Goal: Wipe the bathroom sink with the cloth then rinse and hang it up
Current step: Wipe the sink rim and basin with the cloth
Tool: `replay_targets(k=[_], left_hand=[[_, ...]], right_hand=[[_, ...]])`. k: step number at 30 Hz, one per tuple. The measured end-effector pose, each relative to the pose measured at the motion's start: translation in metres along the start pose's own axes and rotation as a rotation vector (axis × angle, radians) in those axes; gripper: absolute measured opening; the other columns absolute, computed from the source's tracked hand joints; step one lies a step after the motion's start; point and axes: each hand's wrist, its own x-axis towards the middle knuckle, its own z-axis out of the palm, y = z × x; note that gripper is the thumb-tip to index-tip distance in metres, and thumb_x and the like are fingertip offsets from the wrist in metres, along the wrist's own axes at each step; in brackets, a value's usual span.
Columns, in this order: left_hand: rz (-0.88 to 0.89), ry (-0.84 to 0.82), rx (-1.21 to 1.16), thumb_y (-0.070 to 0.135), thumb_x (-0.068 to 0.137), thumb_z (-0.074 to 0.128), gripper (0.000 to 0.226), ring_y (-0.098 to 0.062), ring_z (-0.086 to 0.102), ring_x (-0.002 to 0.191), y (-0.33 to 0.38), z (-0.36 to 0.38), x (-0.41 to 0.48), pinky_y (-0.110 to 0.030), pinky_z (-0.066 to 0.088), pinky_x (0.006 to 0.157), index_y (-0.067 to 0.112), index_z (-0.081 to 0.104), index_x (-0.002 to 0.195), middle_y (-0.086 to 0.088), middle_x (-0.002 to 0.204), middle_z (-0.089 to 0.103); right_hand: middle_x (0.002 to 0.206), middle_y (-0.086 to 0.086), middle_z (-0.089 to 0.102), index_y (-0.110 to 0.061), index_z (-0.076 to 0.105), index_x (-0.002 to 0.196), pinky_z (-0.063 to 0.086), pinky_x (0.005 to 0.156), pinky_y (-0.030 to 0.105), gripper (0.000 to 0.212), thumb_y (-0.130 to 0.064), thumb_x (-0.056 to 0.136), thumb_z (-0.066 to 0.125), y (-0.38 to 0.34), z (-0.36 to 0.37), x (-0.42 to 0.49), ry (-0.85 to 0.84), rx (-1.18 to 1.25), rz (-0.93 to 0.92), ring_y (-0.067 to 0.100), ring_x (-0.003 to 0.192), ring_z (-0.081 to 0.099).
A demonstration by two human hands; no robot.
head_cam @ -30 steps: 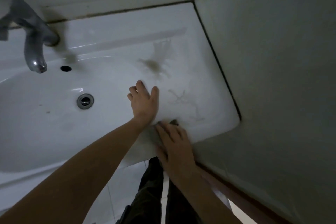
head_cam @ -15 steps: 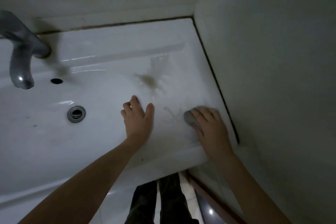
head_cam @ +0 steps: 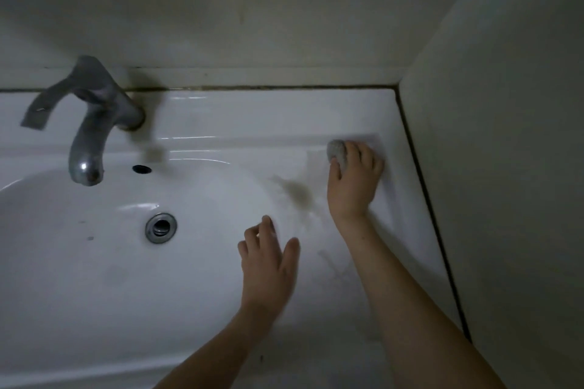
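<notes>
A white bathroom sink (head_cam: pixel 221 123) fills the view, with its bowl on the left and a flat ledge on the right. My right hand (head_cam: pixel 355 181) presses a small grey wadded cloth (head_cam: pixel 337 151) onto the far right corner of the ledge; only the cloth's left part shows past my fingers. A brownish smear (head_cam: pixel 297 191) lies on the ledge just left of that wrist. My left hand (head_cam: pixel 268 265) rests flat on the bowl's right slope, fingers apart, holding nothing.
A metal tap (head_cam: pixel 91 123) stands at the back left, over the overflow hole (head_cam: pixel 141 169) and the drain (head_cam: pixel 160 227). Walls (head_cam: pixel 505 167) close in directly behind and to the right of the sink. Faint streaks mark the ledge near my right forearm.
My right hand has slid the cloth from the sink's front edge along the ledge to the far right corner. My left hand has stayed on the bowl's slope. The view has tilted upward.
</notes>
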Motion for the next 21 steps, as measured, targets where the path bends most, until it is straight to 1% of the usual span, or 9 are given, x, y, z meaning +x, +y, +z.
replay_targets(k=[2,5,7,9,12,14,16,18,21], left_hand=[[-0.002,-0.005,0.009,0.05,0.091,0.037,0.064,-0.016,0.031,0.107,-0.002,0.002,0.0,-0.032,0.03,0.093,0.015,0.028,0.144,-0.002,0.128,0.037],[-0.005,-0.008,0.025,0.049,0.092,0.036,0.062,-0.016,0.032,0.109,-0.001,0.003,0.001,-0.03,0.029,0.093,0.016,0.027,0.144,-0.002,0.126,0.04],[-0.018,-0.01,0.032,0.048,0.093,0.038,0.06,-0.015,0.032,0.109,0.002,0.0,-0.001,-0.03,0.031,0.093,0.018,0.026,0.144,-0.001,0.127,0.039],[-0.036,-0.013,0.021,0.048,0.094,0.041,0.062,-0.015,0.032,0.112,0.005,-0.004,-0.004,-0.03,0.033,0.096,0.019,0.025,0.146,-0.001,0.13,0.037],[-0.051,-0.03,-0.002,0.047,0.094,0.044,0.065,-0.015,0.032,0.118,0.008,-0.009,-0.005,-0.029,0.03,0.098,0.018,0.024,0.149,-0.001,0.135,0.035],[-0.06,-0.025,-0.005,0.047,0.094,0.045,0.067,-0.017,0.032,0.118,0.008,-0.008,-0.005,-0.03,0.031,0.098,0.017,0.024,0.149,-0.002,0.136,0.036],[-0.064,-0.018,0.015,0.048,0.094,0.044,0.067,-0.018,0.032,0.118,0.009,-0.007,-0.003,-0.033,0.033,0.099,0.017,0.023,0.149,-0.003,0.136,0.036],[-0.064,-0.01,0.028,0.05,0.093,0.042,0.067,-0.017,0.033,0.117,0.008,-0.005,-0.003,-0.034,0.036,0.1,0.017,0.023,0.148,-0.003,0.135,0.037],[-0.048,0.0,0.034,0.051,0.093,0.04,0.068,-0.018,0.034,0.118,0.007,-0.004,-0.003,-0.036,0.037,0.102,0.016,0.023,0.149,-0.003,0.134,0.038]], right_hand=[[0.121,0.01,0.062,-0.01,0.062,0.12,0.034,0.099,0.033,0.041,-0.023,0.081,0.061,-0.014,0.004,-0.008,-0.055,0.025,-0.109,0.034,0.109,0.053],[0.126,0.003,0.058,-0.015,0.06,0.124,0.032,0.1,0.028,0.037,-0.023,0.087,0.057,-0.051,0.014,-0.026,-0.261,0.186,-0.349,0.027,0.114,0.047],[0.129,-0.001,0.056,-0.017,0.059,0.126,0.033,0.102,0.028,0.036,-0.019,0.09,0.057,-0.069,0.016,-0.034,-0.364,0.291,-0.409,0.022,0.116,0.041],[0.127,0.0,0.058,-0.016,0.06,0.125,0.033,0.101,0.028,0.038,-0.015,0.088,0.061,-0.062,0.01,-0.028,-0.42,0.357,-0.454,0.02,0.114,0.042],[0.127,0.003,0.06,-0.015,0.061,0.126,0.032,0.102,0.028,0.039,-0.016,0.087,0.063,-0.007,-0.008,-0.011,-0.315,0.237,-0.428,0.025,0.113,0.05],[0.126,0.005,0.061,-0.014,0.061,0.125,0.035,0.103,0.033,0.039,-0.02,0.087,0.061,0.026,-0.021,-0.005,-0.202,0.172,-0.262,0.029,0.113,0.052],[0.126,0.006,0.061,-0.013,0.062,0.124,0.034,0.102,0.034,0.039,-0.024,0.087,0.056,0.031,-0.022,-0.006,-0.157,0.106,-0.149,0.032,0.113,0.052],[0.126,0.006,0.061,-0.013,0.061,0.124,0.03,0.1,0.031,0.041,-0.027,0.086,0.052,0.007,-0.009,-0.008,-0.184,0.066,-0.206,0.033,0.113,0.053],[0.128,0.003,0.058,-0.015,0.059,0.126,0.025,0.101,0.023,0.039,-0.021,0.088,0.056,-0.047,0.014,-0.016,-0.342,0.137,-0.438,0.03,0.115,0.049]])
